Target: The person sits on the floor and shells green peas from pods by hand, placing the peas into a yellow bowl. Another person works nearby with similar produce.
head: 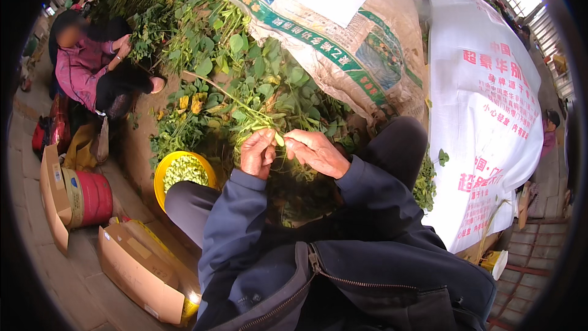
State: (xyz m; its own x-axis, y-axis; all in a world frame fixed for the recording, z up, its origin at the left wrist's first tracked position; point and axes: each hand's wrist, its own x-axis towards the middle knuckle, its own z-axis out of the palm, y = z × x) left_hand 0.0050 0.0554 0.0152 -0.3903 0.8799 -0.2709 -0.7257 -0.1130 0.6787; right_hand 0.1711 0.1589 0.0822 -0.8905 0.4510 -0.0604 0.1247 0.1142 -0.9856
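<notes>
A plump green bean pod (279, 139) is held up in front of my knees. My left hand (256, 154) pinches it between thumb and curled fingers. From the other side, the fingertips of my right hand (317, 151) close on the pod's edge. Beside my left fingers are more green pods (259, 124) on a long pale stalk (216, 86) that slants up to the left. Next to my left knee stands a yellow bucket (159, 183), filled with pale green shelled beans (186, 170).
Leafy bean plants (202, 23) are heaped ahead, partly under a printed woven sack (321, 50). White printed sheeting (473, 115) lies to the right. Cardboard boxes (138, 266) and a red-and-tan drum (92, 197) stand left. A seated person (87, 69) handles plants at far left.
</notes>
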